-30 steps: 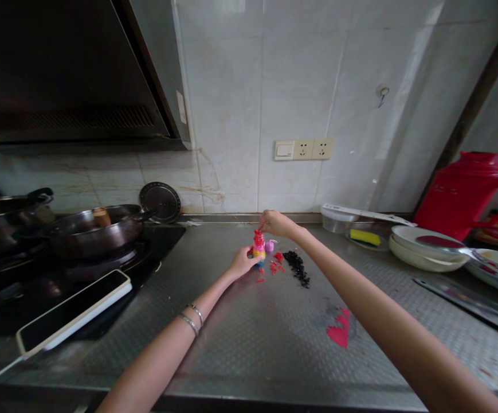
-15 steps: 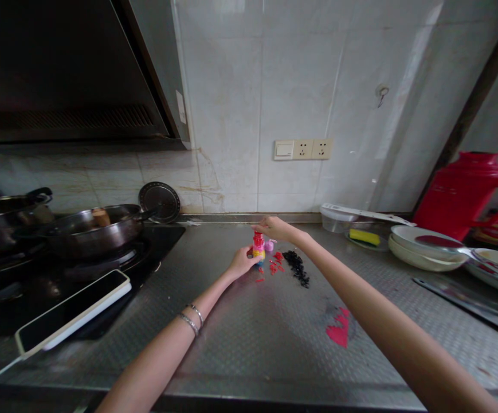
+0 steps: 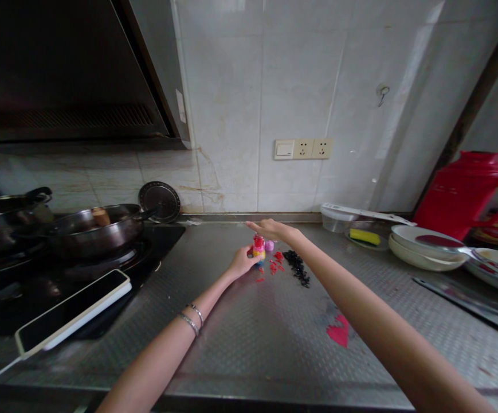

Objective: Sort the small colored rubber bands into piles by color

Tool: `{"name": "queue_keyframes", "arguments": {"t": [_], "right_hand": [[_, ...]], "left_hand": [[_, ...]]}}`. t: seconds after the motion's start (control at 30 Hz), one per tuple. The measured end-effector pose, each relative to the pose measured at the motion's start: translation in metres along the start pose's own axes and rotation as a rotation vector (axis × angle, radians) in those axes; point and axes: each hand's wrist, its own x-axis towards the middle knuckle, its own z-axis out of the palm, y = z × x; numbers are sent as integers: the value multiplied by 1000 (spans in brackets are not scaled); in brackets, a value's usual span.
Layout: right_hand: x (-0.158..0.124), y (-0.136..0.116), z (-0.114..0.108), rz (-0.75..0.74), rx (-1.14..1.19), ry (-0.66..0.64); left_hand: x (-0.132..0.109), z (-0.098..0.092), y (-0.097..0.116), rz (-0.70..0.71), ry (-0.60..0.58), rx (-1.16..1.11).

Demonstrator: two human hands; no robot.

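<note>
1. Head view: the left hand point(image 3: 240, 263) grasps a small layered bottle point(image 3: 258, 247), upright on the steel counter point(image 3: 231, 344).
2. The right hand point(image 3: 272, 229), fingers extended and ungripping, lies flat over the bottle's top; contact is unclear.
3. Nearby lie red bits point(image 3: 278, 257) and 1 black pile point(image 3: 297, 266).

- My right hand point(image 3: 272, 229) hides the top of the small colourful bottle point(image 3: 259, 245); contact is unclear.
- My left hand point(image 3: 242, 262) covers the bottle's lower left side.
- Black scraps point(image 3: 297, 267): too small to identify.
- Red jug point(image 3: 459, 198): handle cut by right edge.
</note>
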Motion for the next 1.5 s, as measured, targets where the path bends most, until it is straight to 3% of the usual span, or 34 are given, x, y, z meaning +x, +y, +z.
{"name": "queue_keyframes", "arguments": {"t": [0.13, 0.33, 0.53, 0.73, 0.9, 1.07, 1.5], "right_hand": [[-3, -3, -2, 33, 36, 5], [-6, 4, -12, 8, 93, 164], [-10, 41, -7, 138, 95, 366], [-16, 85, 44, 271, 83, 61], [-12, 95, 71, 330, 39, -52], [-5, 95, 77, 403, -23, -104], [-5, 75, 69, 356, -148, -207]], "left_hand": [[0, 0, -2, 24, -4, 10], [1, 0, -6, 47, -13, 0], [3, 1, -9, 33, -15, -30], [6, 5, -16, 29, 6, -106], [6, 5, -17, 28, 17, -112], [6, 4, -15, 18, 7, -134], [5, 5, -14, 29, -18, -164]]}}
